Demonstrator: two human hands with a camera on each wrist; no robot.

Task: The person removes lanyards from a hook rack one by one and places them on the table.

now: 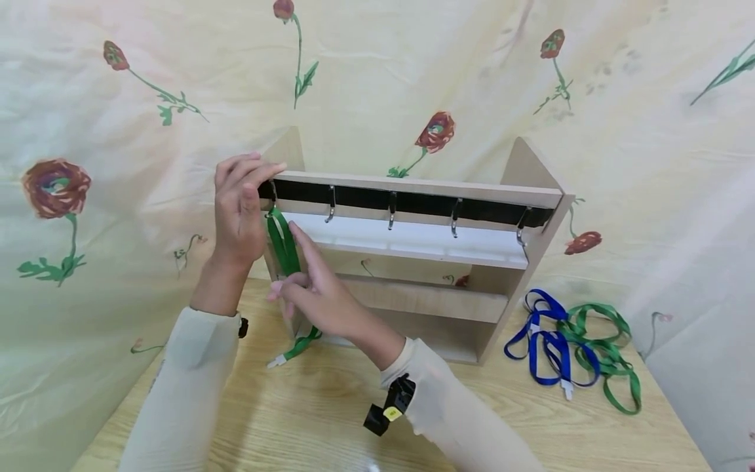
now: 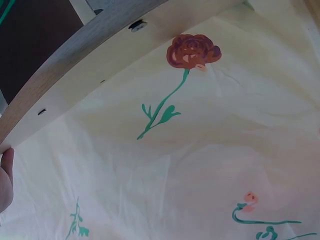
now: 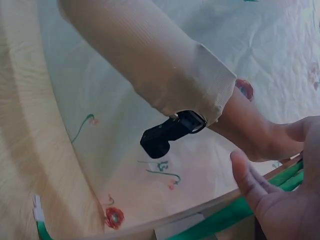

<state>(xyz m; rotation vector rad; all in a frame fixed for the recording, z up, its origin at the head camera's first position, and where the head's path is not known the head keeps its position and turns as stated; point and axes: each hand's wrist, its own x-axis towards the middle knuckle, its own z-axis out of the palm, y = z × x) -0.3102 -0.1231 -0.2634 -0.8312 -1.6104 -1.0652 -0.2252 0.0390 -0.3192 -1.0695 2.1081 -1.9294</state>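
Note:
A green lanyard hangs from the leftmost hook of a wooden rack. Its lower end reaches the table, where a white clip shows. My left hand rests against the rack's upper left corner, fingers extended over the top edge. My right hand is beside the hanging lanyard, index finger pointing up along the strap; the far fingers are partly hidden. In the right wrist view, that hand has its fingers spread next to the green strap.
Several more metal hooks line the black strip to the right. Blue lanyards and green lanyards lie on the table right of the rack. A flowered cloth hangs behind.

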